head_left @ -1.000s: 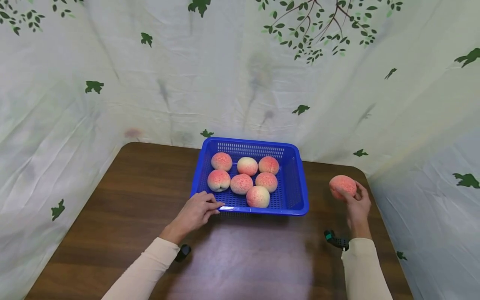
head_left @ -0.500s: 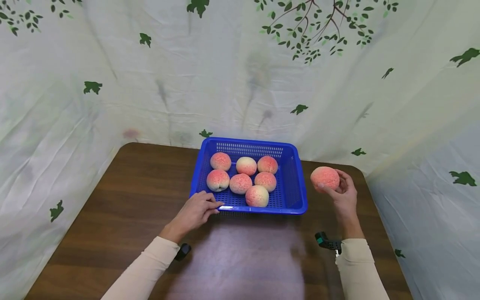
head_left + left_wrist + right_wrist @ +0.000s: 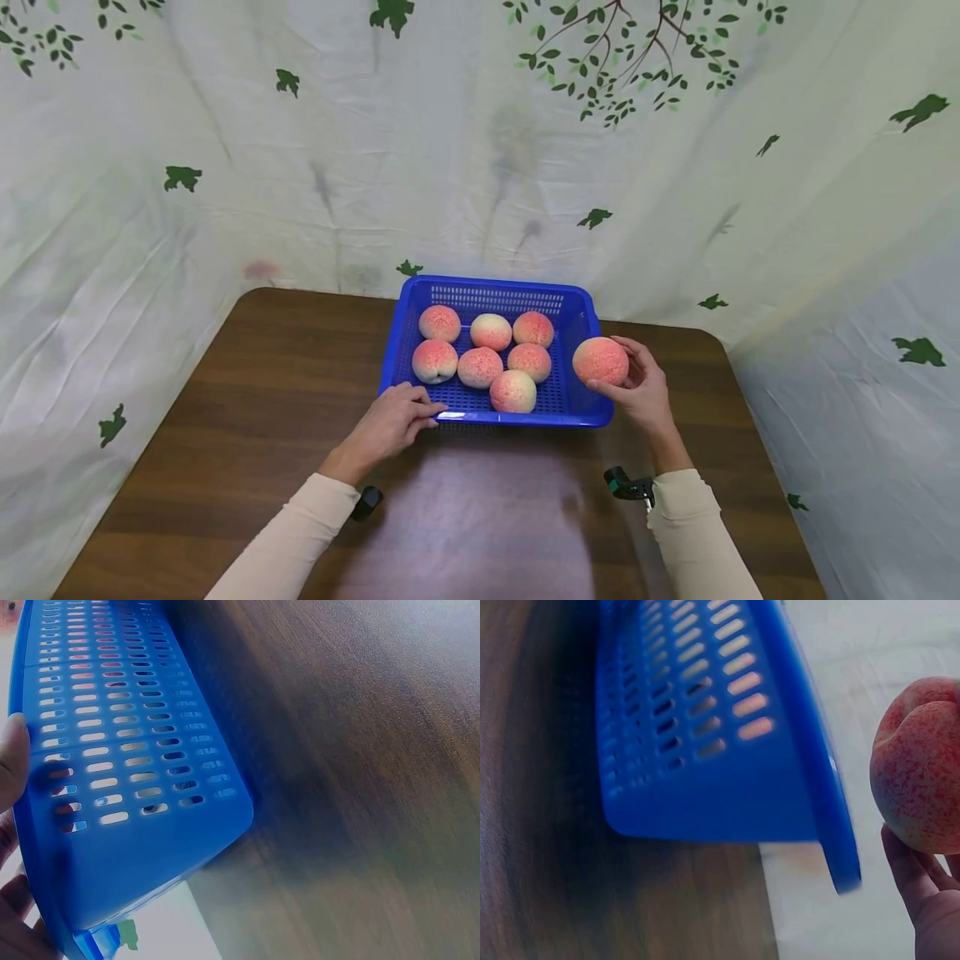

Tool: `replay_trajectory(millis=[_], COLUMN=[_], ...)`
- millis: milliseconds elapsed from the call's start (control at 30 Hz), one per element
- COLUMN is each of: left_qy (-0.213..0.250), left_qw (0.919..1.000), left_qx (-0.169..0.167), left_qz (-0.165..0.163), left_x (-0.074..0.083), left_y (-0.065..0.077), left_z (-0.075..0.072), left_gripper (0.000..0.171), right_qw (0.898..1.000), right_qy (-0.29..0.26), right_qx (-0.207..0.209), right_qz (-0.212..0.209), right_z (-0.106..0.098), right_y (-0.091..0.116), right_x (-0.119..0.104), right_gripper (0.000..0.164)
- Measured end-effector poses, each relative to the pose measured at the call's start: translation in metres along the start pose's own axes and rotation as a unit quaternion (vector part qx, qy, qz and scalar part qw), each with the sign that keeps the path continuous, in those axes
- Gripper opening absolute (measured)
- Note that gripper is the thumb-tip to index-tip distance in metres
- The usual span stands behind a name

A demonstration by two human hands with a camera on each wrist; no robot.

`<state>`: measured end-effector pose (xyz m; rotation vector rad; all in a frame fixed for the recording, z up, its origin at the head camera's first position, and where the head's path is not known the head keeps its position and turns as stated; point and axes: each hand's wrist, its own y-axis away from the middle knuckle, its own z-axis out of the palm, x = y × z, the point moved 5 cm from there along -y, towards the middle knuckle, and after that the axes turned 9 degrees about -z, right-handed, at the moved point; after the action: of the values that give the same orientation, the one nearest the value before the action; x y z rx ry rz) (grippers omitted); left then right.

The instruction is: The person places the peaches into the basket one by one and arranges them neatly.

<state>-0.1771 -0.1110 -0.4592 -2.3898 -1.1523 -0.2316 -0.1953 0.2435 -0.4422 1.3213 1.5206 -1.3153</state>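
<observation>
A blue plastic basket (image 3: 581, 417) with slotted walls stands on the table, holding several pink and cream peaches, one of them a peach (image 3: 435, 361) at the left. At its near left corner my left hand (image 3: 390, 423) grips the rim; in the left wrist view the thumb (image 3: 11, 761) lies outside the wall and the fingers are over the inner side. My right hand (image 3: 643, 396) holds another peach (image 3: 601, 362) between thumb and fingers, over the basket's right rim. The right wrist view shows this peach (image 3: 922, 769) above the rim, apart from it.
The brown wooden table (image 3: 285, 400) extends to both sides and in front of the basket. A pale cloth (image 3: 450, 167) printed with leaves hangs behind the table and along both sides. Each wrist wears a small dark camera.
My right hand has carried its peach leftward, from beside the table's right edge to over the basket's right rim. The left hand stays on the rim.
</observation>
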Motion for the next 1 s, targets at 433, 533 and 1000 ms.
replay_trajectory(millis=[433, 533, 1000], left_qy=[-0.004, -0.004, -0.007], left_qw=[1.0, 1.0, 0.9999], left_qx=[-0.004, -0.004, -0.011], left_qz=[0.002, 0.0, -0.006], left_x=[-0.001, 0.0, 0.0], left_y=[0.0, 0.0, 0.0], left_z=[0.0, 0.0, 0.001], left_gripper=[0.024, 0.024, 0.024], right_qw=[0.992, 0.99, 0.963], right_qy=[0.043, 0.068, 0.195], right_qx=[-0.112, -0.126, -0.185], right_qz=[-0.024, -0.018, 0.006], right_z=[0.031, 0.034, 0.053], right_y=[0.003, -0.001, -0.009], right_x=[-0.003, 0.012, 0.013], right_gripper=[0.072, 0.072, 0.063])
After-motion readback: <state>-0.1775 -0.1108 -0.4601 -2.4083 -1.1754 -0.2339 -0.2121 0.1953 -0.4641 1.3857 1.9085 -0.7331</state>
